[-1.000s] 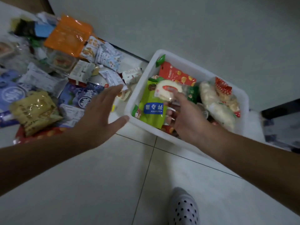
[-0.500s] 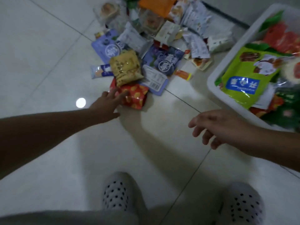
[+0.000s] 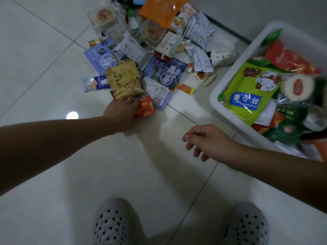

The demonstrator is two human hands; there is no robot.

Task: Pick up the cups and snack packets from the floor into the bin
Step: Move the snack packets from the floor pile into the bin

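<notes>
A heap of snack packets lies on the tiled floor. At its near edge is a red packet with orange dots (image 3: 146, 108). My left hand (image 3: 122, 110) grips that red packet, fingers curled over its left side, just below a tan packet (image 3: 123, 78). Behind it lie blue-purple packets (image 3: 166, 73), an orange bag (image 3: 162, 9) and clear plastic cups (image 3: 104, 16). The white bin (image 3: 221, 89) at the right holds a green bag (image 3: 251, 92), red packets and other snacks. My right hand (image 3: 210, 142) hovers over the floor in front of the bin, fingers loosely curled, holding nothing.
My two feet in white slippers with dark dots (image 3: 113, 223) stand at the bottom. A small orange candy (image 3: 185, 88) lies between heap and bin. A bright light reflection (image 3: 72, 115) shows on the tiles at left.
My left hand moved forward onto the red packet and closed its fingers on it. My right hand stayed hovering near the bin. The view shifted slightly.
</notes>
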